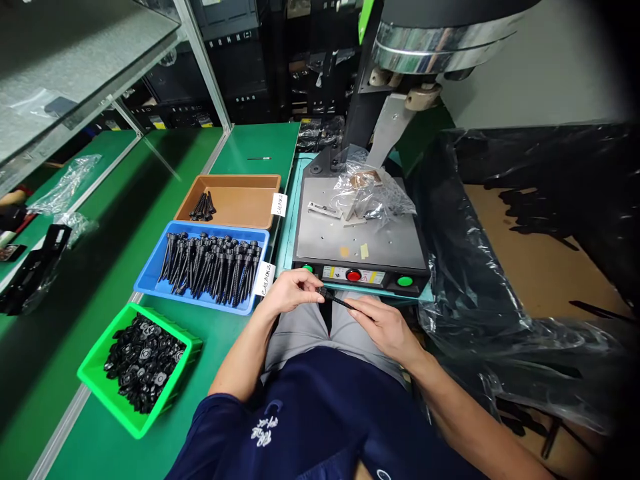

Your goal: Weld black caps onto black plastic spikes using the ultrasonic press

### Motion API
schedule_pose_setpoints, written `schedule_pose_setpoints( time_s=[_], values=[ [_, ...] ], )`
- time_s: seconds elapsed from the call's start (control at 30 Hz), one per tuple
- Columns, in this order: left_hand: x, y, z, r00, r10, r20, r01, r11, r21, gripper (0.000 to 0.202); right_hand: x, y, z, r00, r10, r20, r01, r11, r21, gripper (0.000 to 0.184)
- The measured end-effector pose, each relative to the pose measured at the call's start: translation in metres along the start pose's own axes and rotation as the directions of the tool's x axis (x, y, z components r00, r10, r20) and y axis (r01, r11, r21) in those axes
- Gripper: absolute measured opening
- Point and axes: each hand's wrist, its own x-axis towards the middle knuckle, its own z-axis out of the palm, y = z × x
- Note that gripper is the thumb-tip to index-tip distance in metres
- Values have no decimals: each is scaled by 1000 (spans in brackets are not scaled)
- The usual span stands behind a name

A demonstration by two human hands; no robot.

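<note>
My left hand (290, 291) and my right hand (383, 325) meet over my lap, in front of the press machine. Both pinch one thin black rod-like part (334, 299): the left hand's fingers close on its thicker head end, the right hand's fingers on its narrow end. The part lies nearly level between them. A blue tray (150, 275) full of several similar long black parts sits just left of my left hand.
A brown tray (250, 203) with a few black parts lies behind the blue one. A green bin (97, 383) of small black pieces stands front left. The press base plate (360, 240) carries plastic bags; red and green buttons line its front. A plastic-lined carton (530, 267) stands right.
</note>
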Motion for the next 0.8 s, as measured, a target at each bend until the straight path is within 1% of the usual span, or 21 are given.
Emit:
schedule_pose_setpoints(
  time_s=[0.1, 0.17, 0.23, 0.3, 0.33, 0.4, 0.47, 0.53, 0.6, 0.67, 0.7, 0.73, 0.77, 0.8],
  values=[
    [2, 1, 2, 999, 42, 13, -43, 999, 18, 36, 0, 1, 2, 998, 66, 5, -66, 994, 86, 29],
    [4, 0, 8, 996, 88, -7, -88, 996, 27, 34, 0, 3, 7, 986, 169, 15, -168, 965, 200, 30],
    [5, -4, 17, 987, 151, -59, -146, 987, 70, 33, -1, 6, 15, 951, 306, 35, -297, 881, 369, 32],
    [7, -8, 28, 969, 216, -122, -200, 971, 128, 34, -1, 8, 23, 916, 395, 71, -368, 754, 544, 36],
    [9, -9, 33, 959, 244, -143, -221, 963, 156, 35, 0, 8, 27, 911, 402, 93, -371, 698, 612, 37],
    [11, -12, 42, 949, 283, -140, -251, 945, 208, 34, 3, 8, 30, 922, 364, 132, -343, 612, 712, 40],
    [14, -12, 49, 952, 293, -84, -264, 930, 254, 32, 8, 6, 29, 931, 329, 158, -320, 527, 787, 44],
    [18, -11, 56, 958, 287, -18, -272, 924, 267, 32, 13, 6, 24, 930, 336, 150, -297, 442, 846, 44],
    [24, -9, 62, 960, 278, 32, -277, 928, 249, 33, 19, 9, 19, 924, 360, 133, -283, 407, 868, 41],
    [33, -9, 64, 966, 253, 59, -260, 937, 232, 35, 26, 17, 13, 917, 382, 115, -282, 417, 864, 39],
    [40, -10, 63, 973, 228, 45, -232, 945, 229, 35, 31, 22, 9, 911, 399, 101, -281, 422, 862, 39],
    [48, -11, 61, 981, 192, 5, -188, 957, 220, 36, 37, 28, 6, 904, 419, 81, -273, 423, 864, 40],
    [58, -12, 57, 987, 149, -62, -135, 971, 199, 37, 44, 34, 2, 896, 441, 49, -255, 422, 870, 41],
    [70, -11, 51, 983, 107, -149, -83, 984, 160, 39, 52, 39, -1, 889, 459, 11, -230, 424, 876, 42]
  ],
)
